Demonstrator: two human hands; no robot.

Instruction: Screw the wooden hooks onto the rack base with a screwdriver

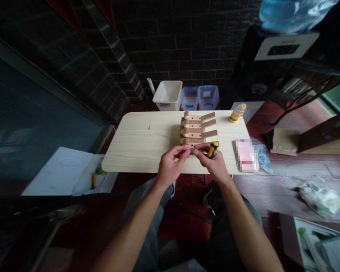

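Note:
A yellow and black screwdriver (212, 149) is held in my right hand (214, 163), its handle sticking up between thumb and fingers. My left hand (171, 164) is closed, with thumb and index finger pinched close to the right fingertips. Something small and greyish sits between the two hands' fingertips, too small to make out. Just beyond the fingers stands a wooden assembly (193, 125) with several slanted slats on its right side and rounded pieces on its left. Both hands are over the near edge of the pale wooden table (136, 143).
A yellow-capped clear bottle (237, 113) stands at the table's back right, and a pink packet (246, 155) lies at the right edge. Behind the table are a white bin (167, 94) and two clear boxes (208, 97). A small dark piece (149, 127) lies on the left half.

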